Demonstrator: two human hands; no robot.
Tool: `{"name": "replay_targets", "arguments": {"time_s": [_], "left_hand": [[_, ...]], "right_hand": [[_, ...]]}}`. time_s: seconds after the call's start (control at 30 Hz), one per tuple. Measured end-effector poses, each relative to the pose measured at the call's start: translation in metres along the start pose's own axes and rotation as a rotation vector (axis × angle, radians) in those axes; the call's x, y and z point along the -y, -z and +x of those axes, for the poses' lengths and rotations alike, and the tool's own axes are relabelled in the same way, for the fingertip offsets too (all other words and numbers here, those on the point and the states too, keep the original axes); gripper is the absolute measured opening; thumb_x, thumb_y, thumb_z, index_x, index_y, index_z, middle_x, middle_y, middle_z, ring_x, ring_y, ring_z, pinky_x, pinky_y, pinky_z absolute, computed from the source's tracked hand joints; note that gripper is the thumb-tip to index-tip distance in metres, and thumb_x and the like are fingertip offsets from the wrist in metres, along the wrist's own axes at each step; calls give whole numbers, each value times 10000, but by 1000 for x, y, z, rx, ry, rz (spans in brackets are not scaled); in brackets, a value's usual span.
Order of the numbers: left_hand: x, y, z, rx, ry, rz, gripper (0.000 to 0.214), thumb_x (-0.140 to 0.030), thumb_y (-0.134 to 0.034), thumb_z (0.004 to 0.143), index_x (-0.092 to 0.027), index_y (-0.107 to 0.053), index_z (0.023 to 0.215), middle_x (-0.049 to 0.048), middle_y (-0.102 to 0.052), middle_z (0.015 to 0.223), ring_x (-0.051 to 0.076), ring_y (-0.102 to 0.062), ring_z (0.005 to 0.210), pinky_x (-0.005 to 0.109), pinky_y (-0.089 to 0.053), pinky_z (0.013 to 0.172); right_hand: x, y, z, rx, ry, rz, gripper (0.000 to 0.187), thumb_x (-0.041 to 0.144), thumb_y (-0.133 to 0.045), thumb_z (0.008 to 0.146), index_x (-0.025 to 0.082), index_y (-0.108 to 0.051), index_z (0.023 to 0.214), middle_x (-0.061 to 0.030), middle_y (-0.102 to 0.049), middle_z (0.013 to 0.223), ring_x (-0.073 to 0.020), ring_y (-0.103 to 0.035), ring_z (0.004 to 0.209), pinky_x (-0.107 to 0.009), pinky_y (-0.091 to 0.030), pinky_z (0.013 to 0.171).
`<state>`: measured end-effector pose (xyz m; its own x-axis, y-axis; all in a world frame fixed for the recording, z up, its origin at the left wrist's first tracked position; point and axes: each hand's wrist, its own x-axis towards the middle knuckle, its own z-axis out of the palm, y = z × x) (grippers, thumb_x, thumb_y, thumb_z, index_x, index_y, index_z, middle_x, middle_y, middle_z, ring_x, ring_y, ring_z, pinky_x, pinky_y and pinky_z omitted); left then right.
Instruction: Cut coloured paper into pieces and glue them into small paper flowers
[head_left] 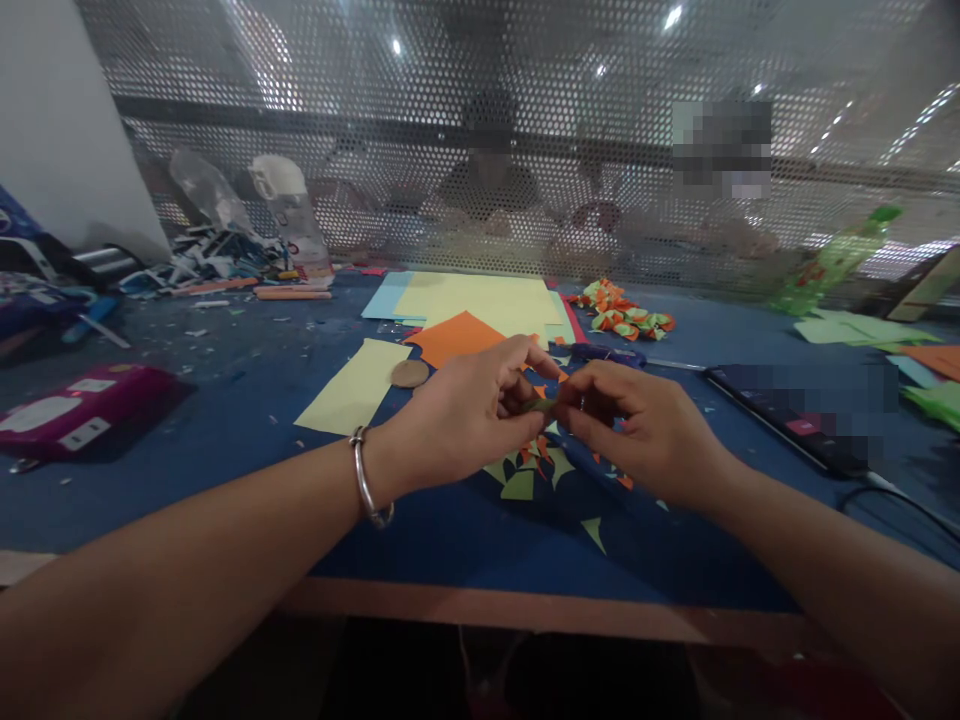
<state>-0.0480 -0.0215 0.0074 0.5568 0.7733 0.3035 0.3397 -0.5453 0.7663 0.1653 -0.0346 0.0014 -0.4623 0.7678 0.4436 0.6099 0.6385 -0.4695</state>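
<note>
My left hand [469,410] and my right hand [637,425] meet over the blue table [225,400], fingers pinched together on a small folded piece of green paper [541,404]. A metal bangle [365,478] sits on my left wrist. Below the hands lie several small green and orange paper triangles [534,470]. Just beyond the left hand lie an orange sheet [454,338], a pale yellow sheet [356,398] and a round brown disc [409,373].
Yellow and light blue sheets [480,297] lie further back, next to a pile of folded orange-green pieces [622,312]. A phone [795,410] lies right, a magenta packet [82,408] left. Bottles [289,215] and scraps stand back left. People sit behind a perforated screen [525,120].
</note>
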Motion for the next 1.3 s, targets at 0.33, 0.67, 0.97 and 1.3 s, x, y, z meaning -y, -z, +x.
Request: {"name": "replay_targets", "arguments": {"time_s": [0.33,0.67,0.97,1.3], "left_hand": [[1,4,5,62,60,165,81,-190,-608,838,-166,-680,811,-25,-703,672,93,-595,590,209,-374,555],[12,-2,3,65,77,161,81,-220,-568,834,-192,-643,850,-11,-717,695,120,-629,619,227,-382,538],[10,0,5,99,105,213,85,-264,-633,729,-181,-613,724,-7,-639,630,120,-554,579,252,-345,510],[8,9,8,57,63,53,256,-327,-676,811,-161,-606,993,25,-689,844,140,-644,736,256,-494,649]], "right_hand": [[-3,0,1,68,6,37,111,240,-590,934,189,-635,847,13,-610,728,-91,-498,554,-225,-406,541],[-2,0,2,95,43,6,110,213,-580,915,184,-618,816,18,-587,696,-91,-503,558,-220,-403,536],[3,-3,1,124,3,57,98,167,-575,847,188,-578,752,44,-540,638,-86,-474,535,-224,-386,521],[-1,0,1,72,-65,48,102,189,-590,838,178,-588,737,41,-518,617,-88,-461,535,-226,-379,517]]}}
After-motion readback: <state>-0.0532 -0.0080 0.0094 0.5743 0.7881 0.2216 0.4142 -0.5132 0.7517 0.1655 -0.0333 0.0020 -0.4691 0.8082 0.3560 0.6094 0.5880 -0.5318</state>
